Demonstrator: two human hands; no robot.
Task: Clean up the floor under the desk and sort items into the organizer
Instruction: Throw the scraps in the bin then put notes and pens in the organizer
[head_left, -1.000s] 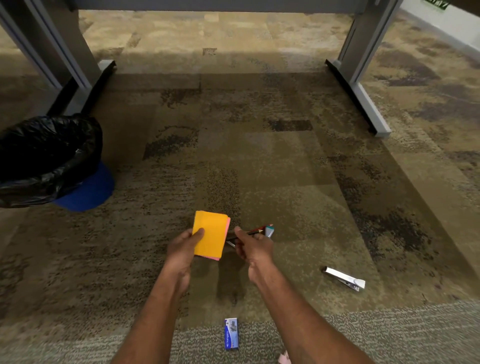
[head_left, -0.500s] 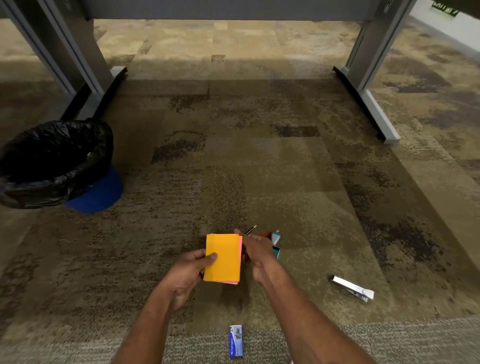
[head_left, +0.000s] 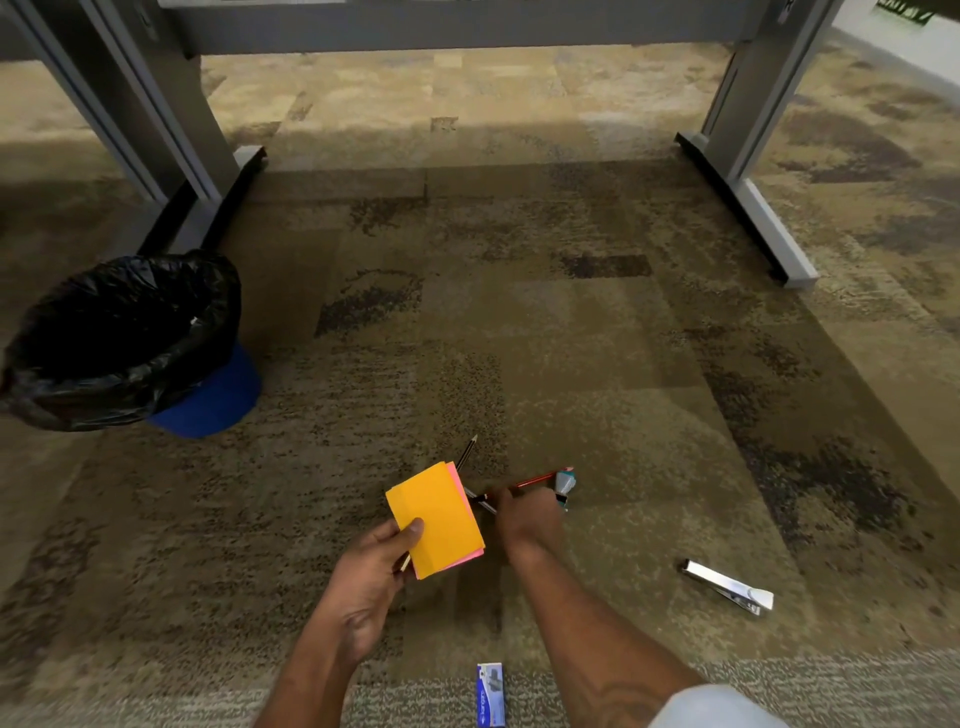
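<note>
My left hand (head_left: 371, 577) holds an orange and pink pad of sticky notes (head_left: 439, 517) above the carpet, together with a dark pencil (head_left: 466, 453) that sticks out behind the pad. My right hand (head_left: 527, 519) is closed on a bunch of pens and pencils (head_left: 535, 478), with a red pencil and a grey cap showing to the right of my fingers. A silver stapler (head_left: 727, 587) lies on the carpet to the right. A small blue box of staples (head_left: 490, 693) lies near the bottom edge between my arms.
A bin with a black liner (head_left: 119, 338) and blue base stands at the left. Grey desk legs stand at the back left (head_left: 176, 130) and back right (head_left: 748, 130), with a crossbar (head_left: 457, 26) above. Patterned carpet covers the floor.
The sticky-note pad in my left hand has tilted to the left, and a dark pencil now shows behind it. My right hand keeps its grip on the pens.
</note>
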